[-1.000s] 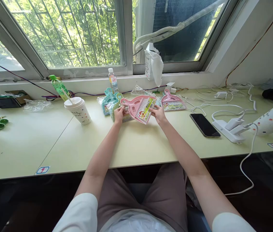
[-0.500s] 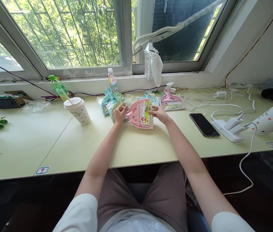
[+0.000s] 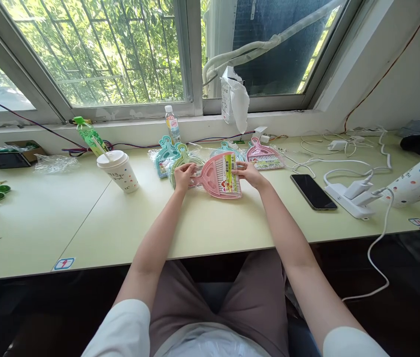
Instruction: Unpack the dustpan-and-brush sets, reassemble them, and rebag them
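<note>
- Bright windows [image 3: 102, 54] stand behind the pale table [image 3: 128, 228] where we sit, with leaves and bars outside the glass.
- Our left hand [image 3: 184, 176] is closed on the handle end of a pink dustpan set [image 3: 217, 176] in clear wrap.
- Our right hand [image 3: 249, 174] pinches the opposite edge, beside its yellow-green label [image 3: 229, 172].
- We have the pink dustpan set in front of us, between both hands; we cannot tell whether it touches the tabletop.
- Near our left hand we see a green set [image 3: 182, 154] and a blue-green set [image 3: 165, 152]; beyond the held one lie a light-blue set [image 3: 225, 147] and a second pink set [image 3: 264, 157].
- To our left, a lidded paper cup [image 3: 121, 173] stands near a tilted green bottle [image 3: 90, 136].
- To our right, a dark phone [image 3: 313, 192] lies beside a white power strip [image 3: 349, 202].
</note>
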Demonstrator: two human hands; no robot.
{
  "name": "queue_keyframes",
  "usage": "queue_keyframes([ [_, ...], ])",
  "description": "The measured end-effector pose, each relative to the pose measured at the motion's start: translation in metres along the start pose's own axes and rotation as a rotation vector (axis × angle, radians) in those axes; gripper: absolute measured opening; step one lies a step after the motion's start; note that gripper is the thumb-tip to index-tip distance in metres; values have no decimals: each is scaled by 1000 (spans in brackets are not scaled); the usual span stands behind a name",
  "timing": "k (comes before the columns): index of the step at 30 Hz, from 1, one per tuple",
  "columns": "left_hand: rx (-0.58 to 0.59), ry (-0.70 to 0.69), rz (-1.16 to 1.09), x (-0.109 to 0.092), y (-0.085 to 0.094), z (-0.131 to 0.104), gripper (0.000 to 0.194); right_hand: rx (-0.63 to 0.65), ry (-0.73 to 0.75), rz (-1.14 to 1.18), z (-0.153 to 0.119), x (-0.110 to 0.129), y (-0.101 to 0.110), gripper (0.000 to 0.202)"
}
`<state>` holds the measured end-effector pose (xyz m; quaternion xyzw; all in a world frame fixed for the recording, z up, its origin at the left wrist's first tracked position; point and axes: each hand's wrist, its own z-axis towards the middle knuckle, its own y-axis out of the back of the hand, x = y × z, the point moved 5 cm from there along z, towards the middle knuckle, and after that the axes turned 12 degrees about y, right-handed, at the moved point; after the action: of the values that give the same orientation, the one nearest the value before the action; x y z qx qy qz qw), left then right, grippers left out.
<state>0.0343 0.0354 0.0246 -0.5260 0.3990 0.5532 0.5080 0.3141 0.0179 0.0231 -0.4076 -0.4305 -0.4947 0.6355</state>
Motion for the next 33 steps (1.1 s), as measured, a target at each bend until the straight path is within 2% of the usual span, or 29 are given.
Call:
queue_keyframes([
  [2,-136,42,-67,3,14,7,20,-39,10,19,1,0,6,51],
  [6,-408,68,-152,3,40,14,15,-214,55,95,4,0,24,47],
  [11,-589,13,-162,-2,50,9,20,-451,97,198,7,-6,37,34],
  [14,-628,-14,-93,-6,50,4,33,-530,85,249,6,-10,39,30],
  [17,-704,-49,34,-11,52,-2,56,-570,64,262,4,-13,40,27],
  [20,-818,-156,214,-25,52,-15,76,-596,44,261,4,-15,39,25],
  [22,-852,-247,359,-37,45,-26,83,-609,45,269,4,-16,37,24],
  [25,-785,-303,541,-48,27,-39,89,-625,66,295,4,-15,34,23],
  [27,-698,-341,662,-52,13,-44,82,-624,87,312,4,-14,31,21],
  [30,-507,-408,816,-52,-3,-47,67,-622,114,326,3,-13,29,19],
  [33,-308,-416,877,-50,-8,-45,57,-625,117,333,2,-13,28,20],
])
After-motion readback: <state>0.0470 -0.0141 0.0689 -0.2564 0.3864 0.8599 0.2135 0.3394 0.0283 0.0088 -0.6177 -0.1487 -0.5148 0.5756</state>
